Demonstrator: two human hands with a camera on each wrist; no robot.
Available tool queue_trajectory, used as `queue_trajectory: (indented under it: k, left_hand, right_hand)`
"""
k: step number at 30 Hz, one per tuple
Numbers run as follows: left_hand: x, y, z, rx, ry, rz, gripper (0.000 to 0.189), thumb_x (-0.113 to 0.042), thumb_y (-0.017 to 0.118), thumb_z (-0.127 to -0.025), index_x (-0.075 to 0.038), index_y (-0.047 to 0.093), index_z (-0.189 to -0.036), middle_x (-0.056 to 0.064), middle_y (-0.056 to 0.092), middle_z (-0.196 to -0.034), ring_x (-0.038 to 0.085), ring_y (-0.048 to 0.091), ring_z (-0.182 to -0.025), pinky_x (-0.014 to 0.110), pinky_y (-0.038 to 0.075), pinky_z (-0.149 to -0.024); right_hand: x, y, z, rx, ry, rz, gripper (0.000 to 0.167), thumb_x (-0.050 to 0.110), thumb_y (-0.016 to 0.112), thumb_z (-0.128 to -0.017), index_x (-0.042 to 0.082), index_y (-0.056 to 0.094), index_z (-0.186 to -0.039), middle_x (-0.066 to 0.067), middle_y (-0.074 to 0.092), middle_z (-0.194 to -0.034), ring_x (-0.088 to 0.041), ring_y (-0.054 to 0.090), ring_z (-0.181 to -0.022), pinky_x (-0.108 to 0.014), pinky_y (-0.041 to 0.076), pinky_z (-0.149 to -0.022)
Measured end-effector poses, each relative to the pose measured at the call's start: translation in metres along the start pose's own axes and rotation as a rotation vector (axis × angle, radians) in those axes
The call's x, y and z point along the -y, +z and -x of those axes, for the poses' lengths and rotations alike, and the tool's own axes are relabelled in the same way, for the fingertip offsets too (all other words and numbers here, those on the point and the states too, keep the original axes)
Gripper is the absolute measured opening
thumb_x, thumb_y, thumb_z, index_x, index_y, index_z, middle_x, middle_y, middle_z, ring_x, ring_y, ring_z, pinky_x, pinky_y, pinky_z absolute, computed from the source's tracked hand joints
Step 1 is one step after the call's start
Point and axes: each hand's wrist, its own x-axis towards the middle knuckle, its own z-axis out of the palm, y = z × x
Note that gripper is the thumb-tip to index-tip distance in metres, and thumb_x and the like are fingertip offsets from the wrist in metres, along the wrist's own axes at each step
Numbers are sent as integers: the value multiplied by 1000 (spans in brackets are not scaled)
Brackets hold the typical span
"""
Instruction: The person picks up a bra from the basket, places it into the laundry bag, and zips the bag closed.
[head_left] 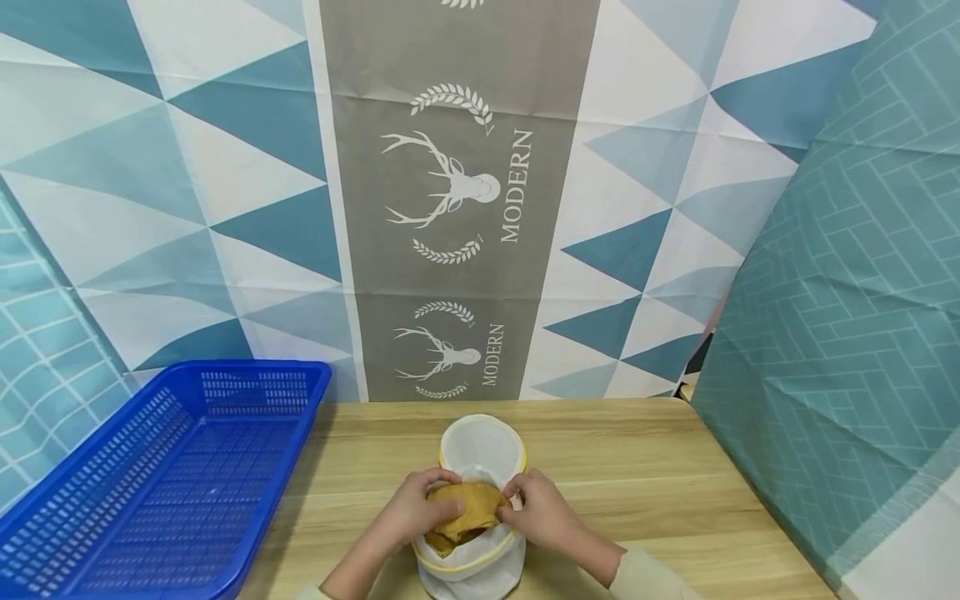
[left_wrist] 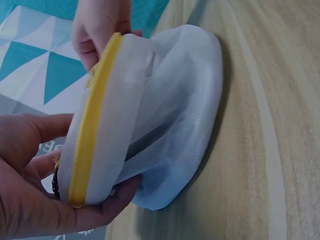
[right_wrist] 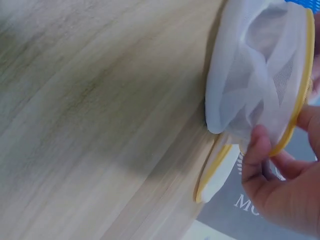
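The mustard cloth [head_left: 468, 508] sits in the mouth of the white mesh bag [head_left: 480, 573], at the lower centre of the frame. It lies directly between the hands, its longer side running roughly left to right, so neither hand is clearly nearer: the left hand [head_left: 414, 510] is at its left edge, the right hand [head_left: 542, 510] at its right. The left hand is curled over the bag's left rim, its thumb lying on the cloth; the right hand pinches the opposite side, where rim and cloth meet. The lid [head_left: 482, 446] is folded back just above the mouth, on the counter [head_left: 622, 467]. A blue basket [head_left: 251, 364] stands well apart at the lower left.

The head view shows the cloth's folded top, but hides the fingers beneath the rim. The left wrist view shows a finger passing under the bag, outside the yellow zip [left_wrist: 92, 130], and the mesh side sagging onto the counter. The right wrist view shows a fingertip [right_wrist: 258, 140] against the outer mesh; whether that hand also pinches the cloth, I cannot tell.
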Motion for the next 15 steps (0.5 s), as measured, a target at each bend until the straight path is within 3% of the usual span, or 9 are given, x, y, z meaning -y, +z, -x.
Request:
queue_trajectory:
  k: [4,8,11,15]
  left_hand:
    - [0,3,-1,-37,-9,-98,30,-13,76,-74,-11,63,-102,24,52,-113,36,49,-105,54,44,-85]
    - [-2,6,0,-58,-21,-139,30,-9,76,-73,-13,62,-99,18,49,-105,28,49,-93,49,44,-81]
    - [-2,9,0,-73,-27,-156,30,-8,76,-73,-14,60,-98,16,48,-102,25,48,-90,46,45,-79]
    - [-2,11,1,-89,-32,-171,31,-7,76,-72,-15,59,-97,15,47,-101,25,49,-89,44,45,-78]
  right_hand:
    - [3,-5,1,65,39,-74,22,20,60,-83,5,66,-99,-3,46,-76,-11,38,-65,-22,34,-53]
    - [8,-7,-1,131,73,-110,36,35,55,-90,8,66,-112,-2,45,-77,-14,38,-67,-24,32,-54]
    - [9,-6,-3,172,48,-84,49,43,64,-85,7,63,-119,-3,46,-78,-13,38,-68,-23,33,-54]
    - [8,-3,-7,190,-11,5,56,42,71,-80,5,62,-122,-7,57,-92,-14,45,-73,-24,39,-60]
